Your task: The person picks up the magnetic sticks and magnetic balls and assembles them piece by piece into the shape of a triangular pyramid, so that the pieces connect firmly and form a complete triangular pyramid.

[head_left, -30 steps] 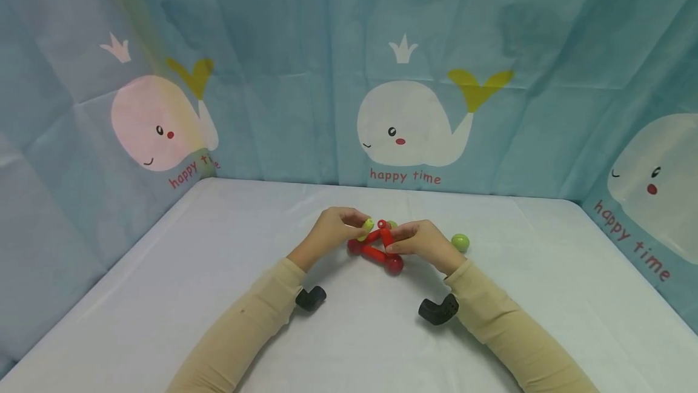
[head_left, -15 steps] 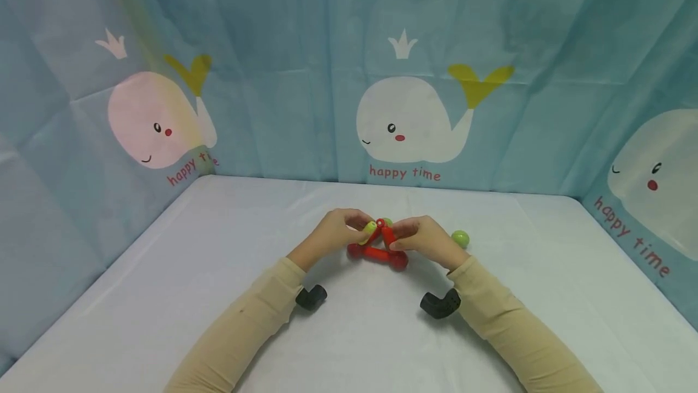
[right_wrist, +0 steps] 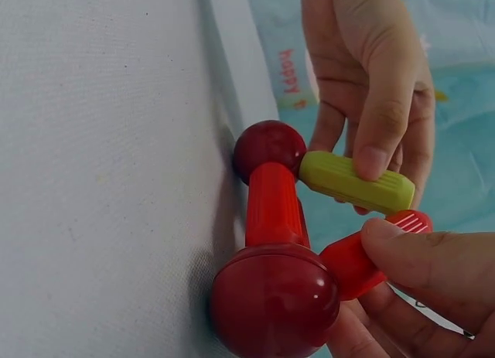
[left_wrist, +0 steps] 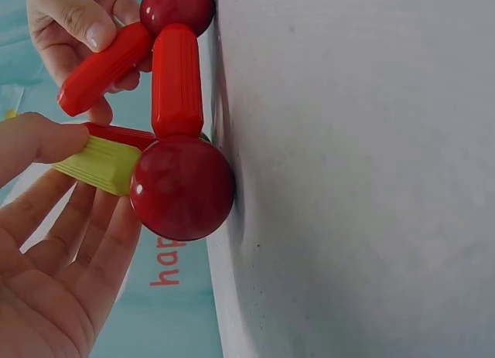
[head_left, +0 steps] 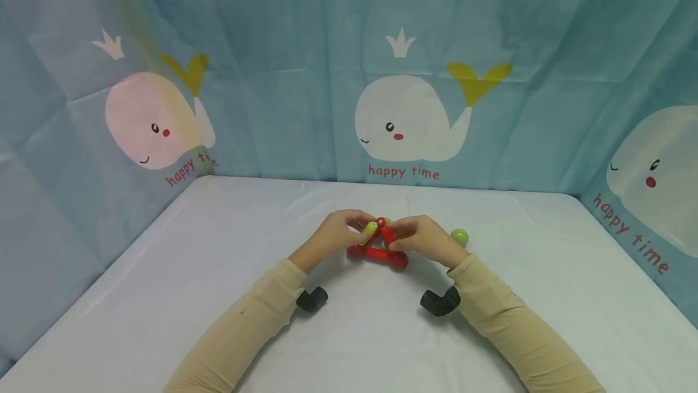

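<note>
A build of red balls and rods stands on the white table. My left hand [head_left: 339, 234] pinches a yellow-green rod [left_wrist: 100, 165] between thumb and fingers. That rod slants up from the left red ball [left_wrist: 182, 188]. On the other side, my right hand [head_left: 428, 238] pinches a red rod [right_wrist: 352, 257], whose lower end meets the right red ball [right_wrist: 274, 300]. Another red rod [left_wrist: 176, 80] lies low and joins these two balls. In the head view the two held rods lean toward each other, near a red rod end [head_left: 380, 221]. Fingers partly hide the back of the build.
One green ball [head_left: 460, 237] lies on the table [head_left: 371, 332] right of the hands, and another green ball [head_left: 388, 221] shows partly behind the build. Black wrist pieces [head_left: 312, 300] stick out from both sleeves. A whale-print curtain [head_left: 305, 108] hangs behind the table.
The right red ball has shifted slightly right and back, turning the build a little. The upper ends of the two held rods have come closer together. In the last half second hardly anything moved.
</note>
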{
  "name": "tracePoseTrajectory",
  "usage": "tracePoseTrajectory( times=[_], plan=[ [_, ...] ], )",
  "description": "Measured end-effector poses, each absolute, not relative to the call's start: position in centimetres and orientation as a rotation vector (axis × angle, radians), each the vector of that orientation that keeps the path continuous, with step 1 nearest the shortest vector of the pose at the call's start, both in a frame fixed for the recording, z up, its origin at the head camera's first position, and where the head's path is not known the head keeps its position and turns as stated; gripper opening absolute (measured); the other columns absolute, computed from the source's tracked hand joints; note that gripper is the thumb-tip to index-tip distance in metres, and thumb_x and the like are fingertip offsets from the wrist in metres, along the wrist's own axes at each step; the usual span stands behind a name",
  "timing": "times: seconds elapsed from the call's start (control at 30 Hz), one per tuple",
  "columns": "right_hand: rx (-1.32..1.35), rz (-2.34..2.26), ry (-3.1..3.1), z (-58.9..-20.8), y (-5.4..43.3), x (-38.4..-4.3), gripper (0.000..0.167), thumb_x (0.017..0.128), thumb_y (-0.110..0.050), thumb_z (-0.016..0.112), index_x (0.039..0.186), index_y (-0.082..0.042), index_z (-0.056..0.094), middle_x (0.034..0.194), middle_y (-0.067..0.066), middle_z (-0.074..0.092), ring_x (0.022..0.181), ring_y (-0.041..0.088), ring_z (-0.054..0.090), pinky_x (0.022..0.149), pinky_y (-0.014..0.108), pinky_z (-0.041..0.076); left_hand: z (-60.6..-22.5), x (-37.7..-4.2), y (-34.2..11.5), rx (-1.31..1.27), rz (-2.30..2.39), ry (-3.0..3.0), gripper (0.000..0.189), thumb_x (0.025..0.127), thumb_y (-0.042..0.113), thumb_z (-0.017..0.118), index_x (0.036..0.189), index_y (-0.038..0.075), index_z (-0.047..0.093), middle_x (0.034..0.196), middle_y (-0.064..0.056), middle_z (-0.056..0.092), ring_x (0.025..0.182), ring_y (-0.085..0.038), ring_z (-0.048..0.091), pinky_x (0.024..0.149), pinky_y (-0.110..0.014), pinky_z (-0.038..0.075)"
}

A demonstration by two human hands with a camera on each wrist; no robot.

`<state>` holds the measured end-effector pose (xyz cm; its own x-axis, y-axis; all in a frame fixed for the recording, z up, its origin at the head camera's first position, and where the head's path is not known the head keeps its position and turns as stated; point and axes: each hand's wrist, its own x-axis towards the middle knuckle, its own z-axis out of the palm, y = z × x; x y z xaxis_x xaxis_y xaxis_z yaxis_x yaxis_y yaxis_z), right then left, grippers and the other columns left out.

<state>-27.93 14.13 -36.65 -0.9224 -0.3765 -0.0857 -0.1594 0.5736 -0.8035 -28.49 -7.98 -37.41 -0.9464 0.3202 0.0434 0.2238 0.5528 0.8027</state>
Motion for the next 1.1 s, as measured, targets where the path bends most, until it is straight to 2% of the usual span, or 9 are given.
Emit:
tracePoseTrajectory(
  times=[0.23,0.77,0.97,1.1],
  plan=[
    [-0.444,-1.266,2.582,-36.70,13.94,-27.86,0.040,0.088,-0.017,0.075,0.125,-0.005,0.067,0.113,0.012,0.074,0.104,0.022,0.069,0.097,0.045,0.054,-37.50,-28.49,-7.78,0.480,1.369,2.689,0.030,0.086,0.013,0.070,0.115,0.020,0.073,0.105,0.001,0.071,0.105,-0.020,0.063,0.085,-0.035,0.055],
    [-0.468,-1.265,2.671,-36.76,13.75,-27.68,0.038,0.087,-0.014,0.075,0.124,-0.008,0.068,0.110,0.012,0.073,0.102,0.023,0.068,0.086,0.039,0.057,-37.78,-28.40,-7.56,0.465,1.406,2.699,0.033,0.086,0.013,0.073,0.119,0.020,0.071,0.104,-0.002,0.070,0.103,-0.020,0.065,0.080,-0.031,0.056],
    [-0.476,-1.355,2.639,-36.93,13.92,-27.73,0.052,0.087,-0.009,0.075,0.135,-0.009,0.056,0.108,0.013,0.073,0.099,0.022,0.068,0.089,0.041,0.057,-37.77,-28.44,-7.43,0.463,1.392,2.718,0.037,0.087,0.013,0.073,0.123,0.018,0.068,0.103,-0.002,0.070,0.104,-0.021,0.066,0.083,-0.034,0.056],
    [-0.511,-1.394,2.610,-37.04,14.09,-27.75,0.056,0.087,-0.005,0.073,0.139,-0.010,0.053,0.105,0.014,0.073,0.095,0.021,0.069,0.086,0.038,0.057,-37.73,-28.48,-7.37,0.452,1.398,2.709,0.041,0.086,0.013,0.074,0.126,0.017,0.066,0.104,-0.003,0.069,0.105,-0.022,0.065,0.085,-0.035,0.056]
  ],
)
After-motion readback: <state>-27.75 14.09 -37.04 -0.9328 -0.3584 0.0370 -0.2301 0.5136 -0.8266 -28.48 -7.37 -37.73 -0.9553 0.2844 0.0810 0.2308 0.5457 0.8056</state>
